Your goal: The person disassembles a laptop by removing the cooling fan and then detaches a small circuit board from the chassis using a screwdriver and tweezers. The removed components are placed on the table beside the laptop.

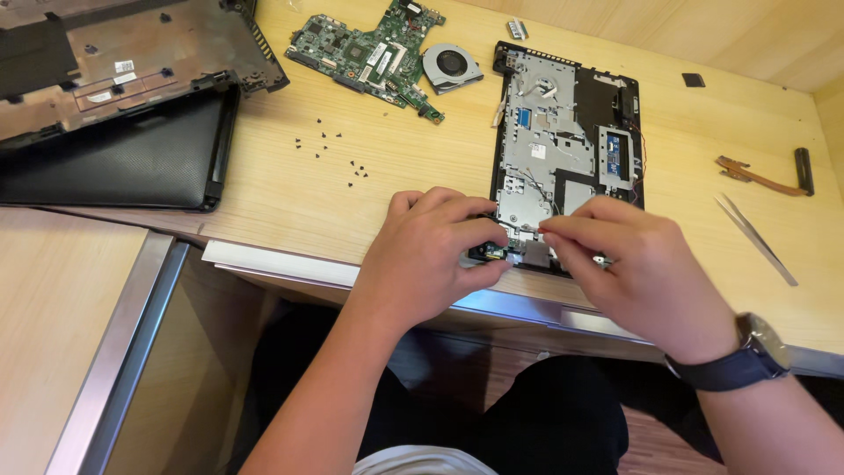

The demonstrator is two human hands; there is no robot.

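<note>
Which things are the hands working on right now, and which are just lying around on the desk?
In use:
- left hand and right hand, both on the near edge of the laptop frame

Lying about:
- green circuit board
- fan
- tiny screws
- tweezers
- copper heat pipe
- black laptop cover

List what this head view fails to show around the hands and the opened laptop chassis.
- Near end of the laptop chassis: covered by the left hand and right hand.
- What the fingertips pinch: too small, hidden by fingers.
- Black bottom cover: cut off by the top and left edges.
- Loose screws: too small to tell type.
</note>
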